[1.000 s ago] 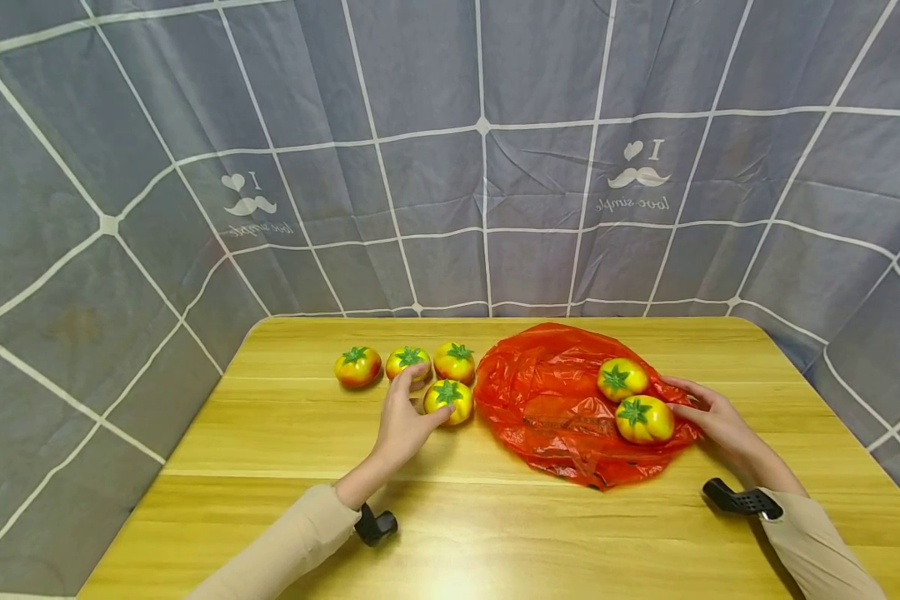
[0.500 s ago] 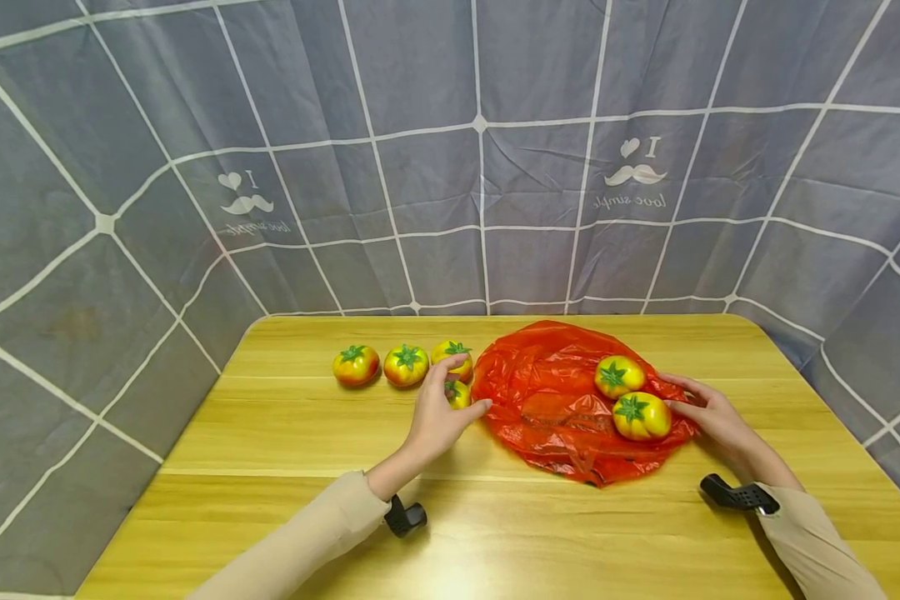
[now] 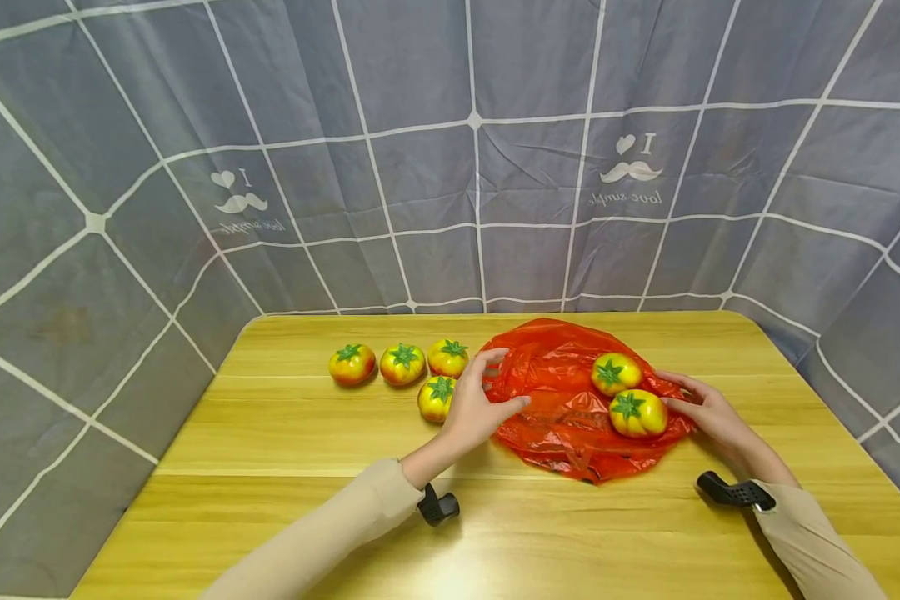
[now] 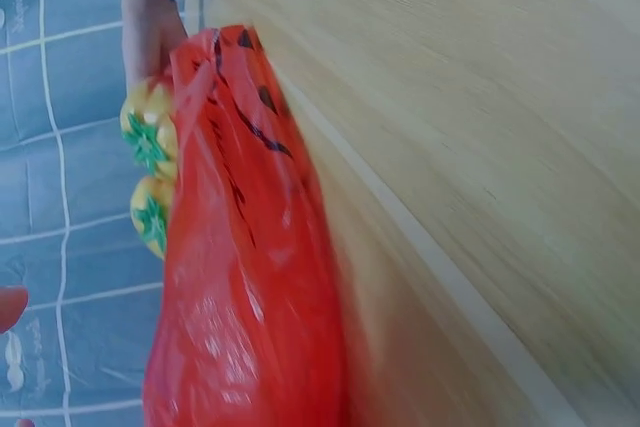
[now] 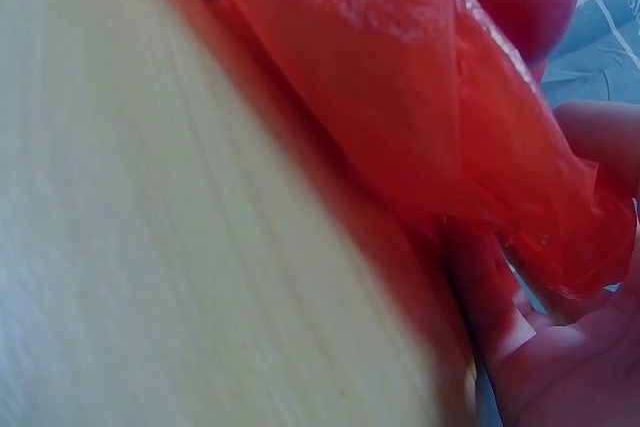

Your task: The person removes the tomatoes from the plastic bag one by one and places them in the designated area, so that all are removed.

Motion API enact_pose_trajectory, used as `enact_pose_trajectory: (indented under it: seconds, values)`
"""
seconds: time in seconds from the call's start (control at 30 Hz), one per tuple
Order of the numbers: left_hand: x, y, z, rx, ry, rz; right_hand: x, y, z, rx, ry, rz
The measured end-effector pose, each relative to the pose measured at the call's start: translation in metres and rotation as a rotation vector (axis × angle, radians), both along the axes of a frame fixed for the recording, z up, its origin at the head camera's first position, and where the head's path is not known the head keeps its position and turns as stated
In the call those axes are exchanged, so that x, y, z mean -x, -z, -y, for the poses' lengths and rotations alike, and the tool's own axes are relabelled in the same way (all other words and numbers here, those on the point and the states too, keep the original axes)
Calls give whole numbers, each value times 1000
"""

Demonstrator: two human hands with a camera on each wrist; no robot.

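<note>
A red plastic bag (image 3: 551,408) lies spread on the wooden table in the head view. Two yellow tomatoes (image 3: 639,413) rest on its right part, side by side. My right hand (image 3: 720,421) holds the bag's right edge, bunched between thumb and fingers in the right wrist view. Over the bag's left edge is my left hand (image 3: 476,408), thumb and fingers spread apart with nothing between them. Just left of it sits a yellow-red tomato (image 3: 435,400), partly hidden by that hand. In the left wrist view, a fingertip (image 4: 12,307) shows at the left edge.
Behind that tomato stands a row of three more: a left tomato (image 3: 352,365), a middle tomato (image 3: 402,364) and a right tomato (image 3: 447,357). A grey checked curtain (image 3: 525,192) hangs behind the wooden table (image 3: 270,442) and along its sides.
My left hand has moved right, away from around the front tomato, to the bag's left edge. That tomato stays in place. The right hand keeps its place at the bag.
</note>
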State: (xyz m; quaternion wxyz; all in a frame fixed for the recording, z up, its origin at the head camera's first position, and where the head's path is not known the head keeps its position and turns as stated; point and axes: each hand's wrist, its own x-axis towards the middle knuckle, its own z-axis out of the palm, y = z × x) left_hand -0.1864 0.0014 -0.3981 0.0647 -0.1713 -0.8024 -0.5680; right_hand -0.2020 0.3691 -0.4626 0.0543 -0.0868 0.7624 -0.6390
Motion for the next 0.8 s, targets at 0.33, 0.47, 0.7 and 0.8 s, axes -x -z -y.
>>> enact_pose_trajectory:
  seconds: [0.33,0.47,0.7,0.8]
  values:
    - [0,-2,-29,21,50,36,1,1,0,25,-7,-5]
    - [0,-1,-40,37,57,26,0,1,-1,10,-2,-10]
    - [-1,4,-58,48,100,35,0,1,-1,10,3,-3]
    - [-3,6,-64,44,111,64,1,1,0,4,-1,-5]
